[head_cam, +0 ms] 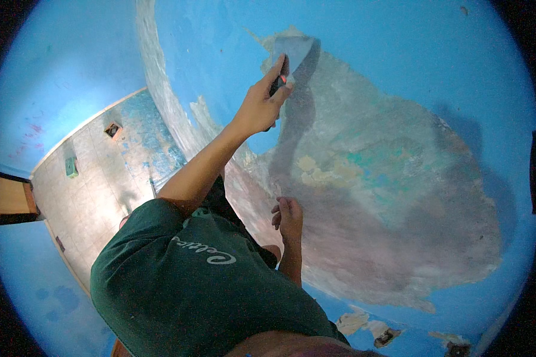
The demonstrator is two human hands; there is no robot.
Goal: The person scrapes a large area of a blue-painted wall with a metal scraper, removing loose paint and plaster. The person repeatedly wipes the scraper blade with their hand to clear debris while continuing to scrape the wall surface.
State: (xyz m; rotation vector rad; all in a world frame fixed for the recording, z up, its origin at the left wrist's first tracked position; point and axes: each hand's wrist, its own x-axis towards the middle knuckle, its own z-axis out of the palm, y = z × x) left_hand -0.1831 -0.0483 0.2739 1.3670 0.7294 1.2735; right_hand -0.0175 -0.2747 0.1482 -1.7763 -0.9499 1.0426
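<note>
My left hand (263,105) grips the dark handle of a wide-bladed scraper (297,51), index finger stretched along it towards the blade. The blade lies at or close against the wall, at the upper end of a bare grey patch (339,209) where the blue paint is gone. Blue paint (232,44) borders the patch there. Lower down, my right hand (288,216) hangs before the wall, fingers loosely curled and somewhat apart, with nothing visible in it. Whether it touches the wall cannot be told.
Blue paint flakes (147,120) litter the tiled floor (85,201) on the left. A small green object (71,167) and a small orange-rimmed box (113,130) lie there. Two rough holes, one here (386,338), another here (458,349), break the wall at lower right.
</note>
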